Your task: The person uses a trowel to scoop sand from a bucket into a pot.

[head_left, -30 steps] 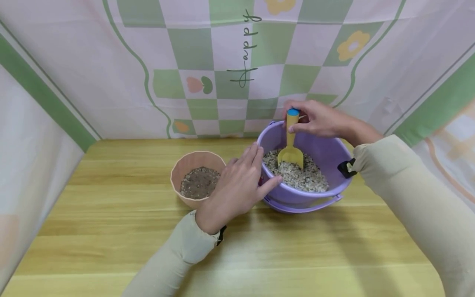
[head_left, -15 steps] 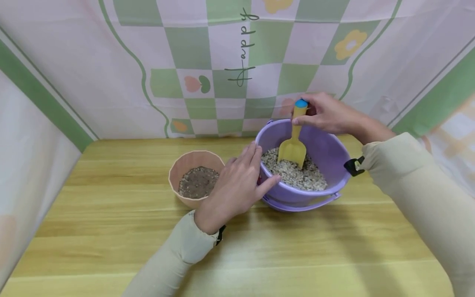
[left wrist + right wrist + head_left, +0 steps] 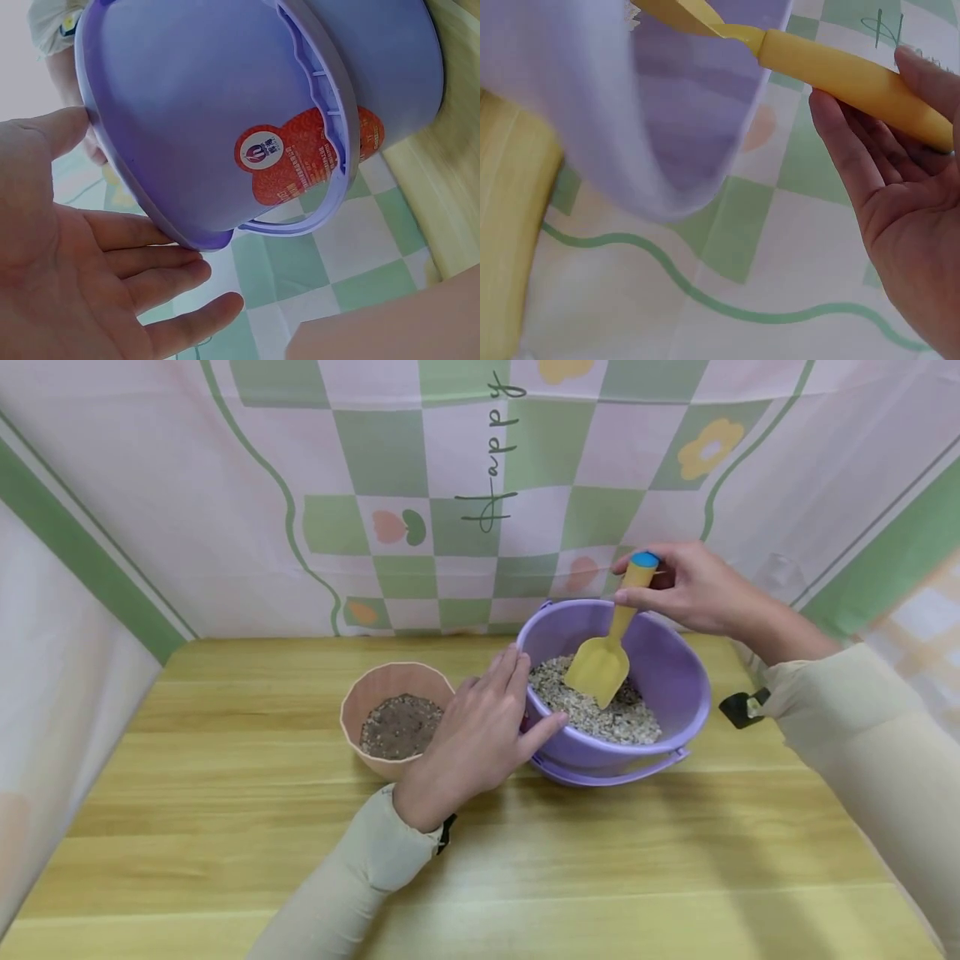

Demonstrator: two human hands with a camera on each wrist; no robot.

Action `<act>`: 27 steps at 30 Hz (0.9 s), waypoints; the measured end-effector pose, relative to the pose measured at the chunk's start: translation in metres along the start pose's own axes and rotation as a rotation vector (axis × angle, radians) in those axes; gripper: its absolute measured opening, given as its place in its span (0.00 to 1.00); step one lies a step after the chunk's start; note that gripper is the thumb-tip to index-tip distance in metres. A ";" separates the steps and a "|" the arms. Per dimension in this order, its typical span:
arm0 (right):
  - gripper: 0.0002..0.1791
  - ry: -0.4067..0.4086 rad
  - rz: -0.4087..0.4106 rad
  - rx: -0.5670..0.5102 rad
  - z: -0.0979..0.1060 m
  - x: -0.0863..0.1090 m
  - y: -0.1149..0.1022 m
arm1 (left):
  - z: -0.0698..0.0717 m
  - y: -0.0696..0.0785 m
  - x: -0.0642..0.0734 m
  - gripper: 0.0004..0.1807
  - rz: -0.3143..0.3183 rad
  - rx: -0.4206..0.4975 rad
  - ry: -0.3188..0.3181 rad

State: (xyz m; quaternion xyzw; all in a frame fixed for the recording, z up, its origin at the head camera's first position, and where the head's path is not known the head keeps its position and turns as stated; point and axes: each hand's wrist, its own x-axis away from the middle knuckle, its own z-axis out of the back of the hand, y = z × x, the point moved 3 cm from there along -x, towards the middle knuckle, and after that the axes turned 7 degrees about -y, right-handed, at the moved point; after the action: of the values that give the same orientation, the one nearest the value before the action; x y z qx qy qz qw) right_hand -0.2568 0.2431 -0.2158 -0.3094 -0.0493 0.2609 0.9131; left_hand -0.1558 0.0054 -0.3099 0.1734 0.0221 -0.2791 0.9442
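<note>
- Fingers of right hand (image 3: 693,589) bent, pinching handle of yellow scoop (image 3: 597,668) with thumb, above far rim of purple bucket (image 3: 675,685)
- Fingers of left hand (image 3: 476,727) straight, touching bucket's left rim, thumb over it
- Scoop blade tilted inside bucket, at pale grit (image 3: 622,724)
- Pink bowl (image 3: 397,679) of brown grit (image 3: 397,727) left of bucket, near left hand

Head view high, facing forward-down; wrist views close; all share bucket (image 3: 671,689).
</note>
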 end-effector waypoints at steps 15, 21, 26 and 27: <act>0.13 -0.027 -0.045 -0.156 0.006 0.024 0.012 | 0.006 -0.010 -0.017 0.64 -0.037 -0.023 -0.091; 0.12 -0.042 -0.030 -0.219 0.010 0.032 0.012 | 0.007 -0.012 -0.020 0.66 -0.026 0.007 -0.128; 0.10 -0.032 -0.037 -0.229 0.012 0.036 0.012 | 0.007 -0.013 -0.020 0.66 -0.036 0.005 -0.112; 0.10 -0.029 -0.046 -0.218 0.012 0.038 0.012 | 0.007 -0.014 -0.020 0.66 -0.039 0.005 -0.110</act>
State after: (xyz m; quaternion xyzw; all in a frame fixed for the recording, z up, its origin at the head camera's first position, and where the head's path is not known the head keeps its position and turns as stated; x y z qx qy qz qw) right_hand -0.2330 0.2769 -0.2164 -0.4017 -0.0977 0.2373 0.8791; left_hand -0.1803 0.0027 -0.3048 0.1596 -0.0273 -0.3066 0.9379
